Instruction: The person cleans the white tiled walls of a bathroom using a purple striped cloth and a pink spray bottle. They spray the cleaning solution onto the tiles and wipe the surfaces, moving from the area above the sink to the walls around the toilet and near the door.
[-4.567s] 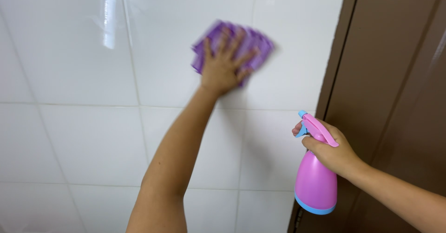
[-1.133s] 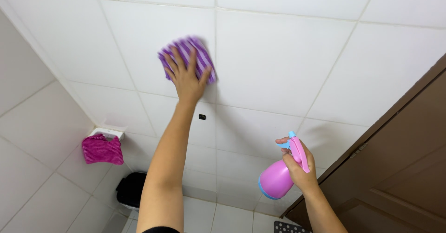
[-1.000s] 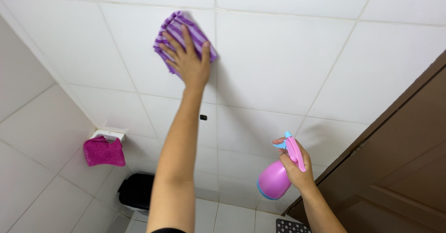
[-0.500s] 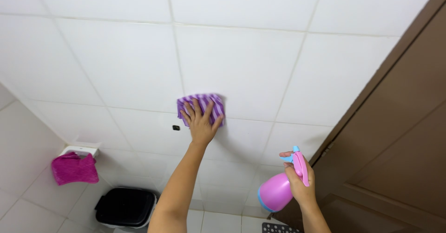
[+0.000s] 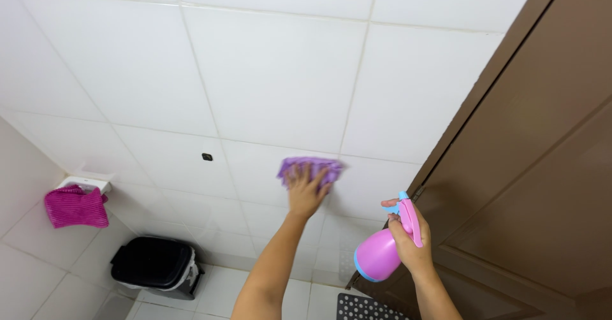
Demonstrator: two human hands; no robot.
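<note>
Head view, only one. Purple cloth (image 5: 310,167), ribbed microfibre, bunched and motion-blurred, pressed flat on the white tiled wall (image 5: 268,84), low on the wall, just left of the brown door (image 5: 542,167). Left hand (image 5: 306,191) lies on top of cloth, fingers spread, palm against it, arm stretched straight out from the bottom of frame. Blur hides the fingertips partly.

Right hand (image 5: 408,237) wrapped round the neck of a pink spray bottle (image 5: 381,256); bottle has a pink round body, blue base ring, pink trigger head with a blue nozzle tip. Index finger sits out over the trigger. Bottle tilted, body toward the left, held off the wall, near the door frame, well below and right of the cloth.

Left side: magenta cloth (image 5: 70,206) hanging from a white wall holder (image 5: 83,183). Black bin (image 5: 156,266) on the floor under it. Small dark mark (image 5: 206,157) on a tile. Dotted black mat (image 5: 373,307) at bottom by the door.

Versus half a second ago: cloth and left hand lower on the wall and further right, closer to the door; right hand and bottle about the same spot. A second ago the cloth was high up.
</note>
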